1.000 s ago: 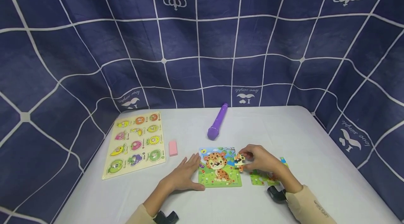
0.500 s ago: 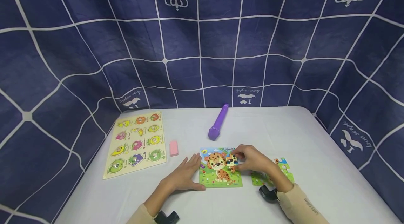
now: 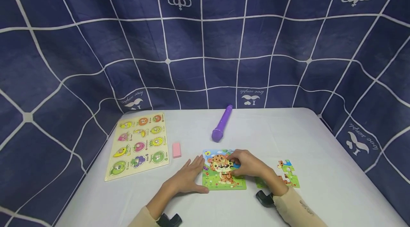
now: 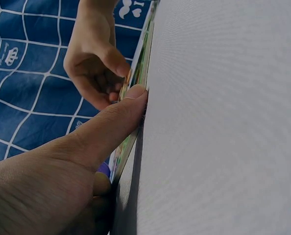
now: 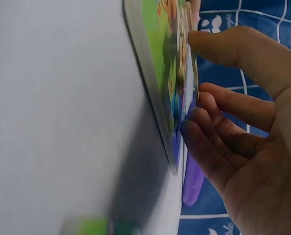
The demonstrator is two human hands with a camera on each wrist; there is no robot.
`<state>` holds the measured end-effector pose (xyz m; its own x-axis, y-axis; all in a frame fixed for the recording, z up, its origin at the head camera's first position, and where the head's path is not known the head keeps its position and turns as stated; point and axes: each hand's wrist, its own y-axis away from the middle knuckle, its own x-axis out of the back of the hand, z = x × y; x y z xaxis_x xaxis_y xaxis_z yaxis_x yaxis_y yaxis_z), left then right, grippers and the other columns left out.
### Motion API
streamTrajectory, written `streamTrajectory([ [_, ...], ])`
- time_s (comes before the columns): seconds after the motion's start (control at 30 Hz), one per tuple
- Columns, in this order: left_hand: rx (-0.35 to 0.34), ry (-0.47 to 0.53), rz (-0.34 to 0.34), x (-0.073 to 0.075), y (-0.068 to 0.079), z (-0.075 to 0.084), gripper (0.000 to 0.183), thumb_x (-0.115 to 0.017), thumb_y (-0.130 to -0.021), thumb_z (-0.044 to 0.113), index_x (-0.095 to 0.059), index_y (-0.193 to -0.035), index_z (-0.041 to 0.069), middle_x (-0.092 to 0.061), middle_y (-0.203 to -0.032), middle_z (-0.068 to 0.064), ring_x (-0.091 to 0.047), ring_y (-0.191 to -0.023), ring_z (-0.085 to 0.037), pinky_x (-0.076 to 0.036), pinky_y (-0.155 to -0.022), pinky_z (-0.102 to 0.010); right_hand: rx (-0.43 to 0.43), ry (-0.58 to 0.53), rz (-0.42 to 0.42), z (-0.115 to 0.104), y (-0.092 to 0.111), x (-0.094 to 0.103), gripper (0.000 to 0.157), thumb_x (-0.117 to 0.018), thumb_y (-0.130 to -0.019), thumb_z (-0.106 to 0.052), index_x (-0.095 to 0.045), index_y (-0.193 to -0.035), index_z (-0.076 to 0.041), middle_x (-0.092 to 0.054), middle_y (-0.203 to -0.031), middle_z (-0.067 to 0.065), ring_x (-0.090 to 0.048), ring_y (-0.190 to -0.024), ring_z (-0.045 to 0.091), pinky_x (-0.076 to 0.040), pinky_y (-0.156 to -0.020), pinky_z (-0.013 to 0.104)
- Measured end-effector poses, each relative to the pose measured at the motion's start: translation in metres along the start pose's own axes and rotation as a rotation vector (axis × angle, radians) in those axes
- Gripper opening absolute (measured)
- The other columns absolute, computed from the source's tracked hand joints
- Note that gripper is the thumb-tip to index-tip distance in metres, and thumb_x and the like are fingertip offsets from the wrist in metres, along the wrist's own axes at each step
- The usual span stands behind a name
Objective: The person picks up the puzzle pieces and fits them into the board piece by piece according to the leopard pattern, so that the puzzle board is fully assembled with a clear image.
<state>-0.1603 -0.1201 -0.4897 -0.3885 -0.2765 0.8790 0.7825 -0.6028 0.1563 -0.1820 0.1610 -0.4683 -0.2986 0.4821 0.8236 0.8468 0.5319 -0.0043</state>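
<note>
A square puzzle board (image 3: 209, 183) with a leopard picture lies flat on the table. My left hand (image 3: 187, 178) rests along its left side, fingers stretched out; in the left wrist view the thumb touches its near edge. My right hand (image 3: 248, 164) pinches a puzzle piece (image 3: 226, 167) with a leopard's face on it over the middle of the board. In the right wrist view this piece (image 5: 194, 63) stands edge-on between thumb and fingertips, just off the board's face. The fingers hide the board's upper right part.
Several loose puzzle pieces (image 3: 290, 180) lie right of the board, partly behind the right forearm. A purple toy microphone (image 3: 221, 123) lies beyond the board. To the left are a pink block (image 3: 176, 150) and a wooden fruit puzzle board (image 3: 128, 174). Blue curtain (image 3: 221, 42) hangs behind.
My right hand has carried the pinched puzzle piece leftward, from the board's right edge to over its middle. More loose pieces show behind the forearm. The left hand has stayed put.
</note>
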Motion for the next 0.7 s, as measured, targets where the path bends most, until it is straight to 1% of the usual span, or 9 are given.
streamTrajectory([
  [0.37,0.012,0.003,-0.017,0.0,-0.001,-0.001,0.116,-0.069,-0.072,0.07,-0.022,-0.154,0.002,-0.013,-0.164,-0.011,-0.013,-0.153,-0.027,-0.011,-0.125,-0.049,-0.014,0.06,-0.025,-0.011,-0.012,-0.005,0.048,-0.081,-0.073,-0.023,-0.07,-0.116,-0.006,-0.058,-0.089,-0.007,-0.049,-0.078,0.008,-0.045,-0.067,0.018],
  [0.53,0.016,0.014,-0.019,0.001,0.0,0.0,0.115,-0.07,-0.072,0.069,-0.022,-0.154,0.002,-0.014,-0.164,-0.011,-0.013,-0.153,-0.027,-0.012,-0.125,-0.049,-0.03,0.06,-0.042,-0.012,-0.015,-0.005,0.048,-0.081,-0.072,-0.022,-0.07,-0.117,-0.006,-0.059,-0.092,-0.007,-0.05,-0.079,0.008,-0.046,-0.069,0.019],
  [0.7,0.013,0.029,-0.017,0.002,0.001,0.002,0.114,-0.071,-0.073,0.067,-0.023,-0.153,0.002,-0.014,-0.164,-0.012,-0.014,-0.153,-0.028,-0.012,-0.125,-0.05,-0.027,0.054,-0.058,-0.014,-0.017,-0.006,0.048,-0.083,-0.072,-0.02,-0.07,-0.116,-0.004,-0.062,-0.095,-0.004,-0.052,-0.081,0.008,-0.049,-0.072,0.021],
])
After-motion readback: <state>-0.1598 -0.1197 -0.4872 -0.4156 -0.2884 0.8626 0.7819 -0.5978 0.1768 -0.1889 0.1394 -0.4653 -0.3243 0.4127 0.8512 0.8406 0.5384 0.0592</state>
